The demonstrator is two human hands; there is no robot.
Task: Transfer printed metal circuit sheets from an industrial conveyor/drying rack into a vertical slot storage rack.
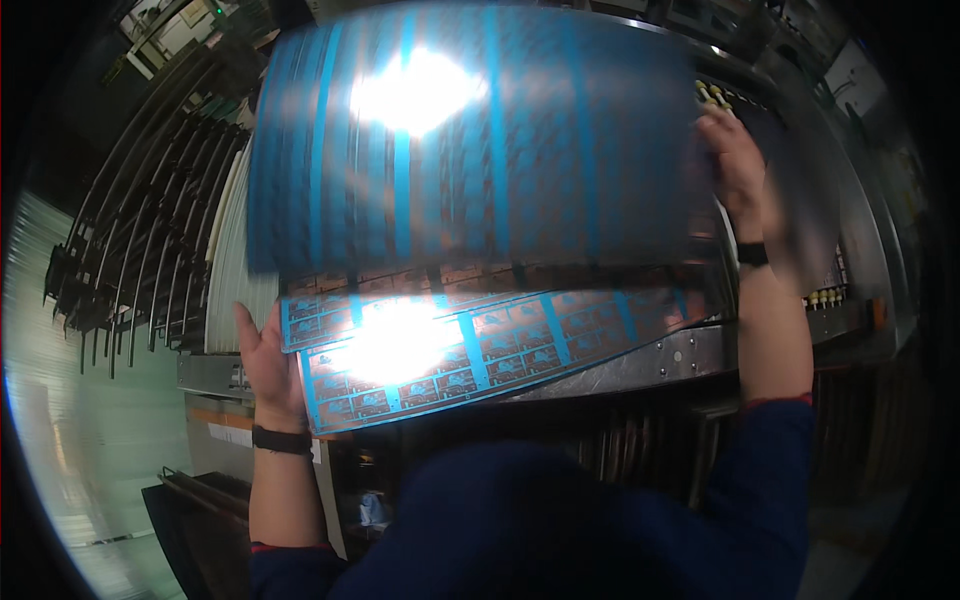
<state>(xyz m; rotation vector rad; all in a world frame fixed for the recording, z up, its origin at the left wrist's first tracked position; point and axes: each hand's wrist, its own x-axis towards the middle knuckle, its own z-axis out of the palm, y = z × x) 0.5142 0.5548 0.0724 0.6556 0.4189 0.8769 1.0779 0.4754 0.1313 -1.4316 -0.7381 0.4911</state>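
Observation:
A large blue panel (450, 170) with copper-toned patterns, blurred by motion, is raised over the work area. My right hand (735, 165) is closed at its right edge. Beneath it lie thin printed circuit panels (520, 340), blue and copper-coloured, overlapping and slightly fanned. Bright glare covers part of both the upper and lower panels. My left hand (272, 370) is beside the left edge of the lower panels, its thumb and a finger apart; some of its fingers are hidden.
To the left stands a rack with dark metal rods (160, 220), next to a row of pale upright sheets (232, 240). A metal machine edge (660, 360) runs below the panels. Yellowish rollers (825, 297) sit at the right. Dark upright slats show under the machine edge.

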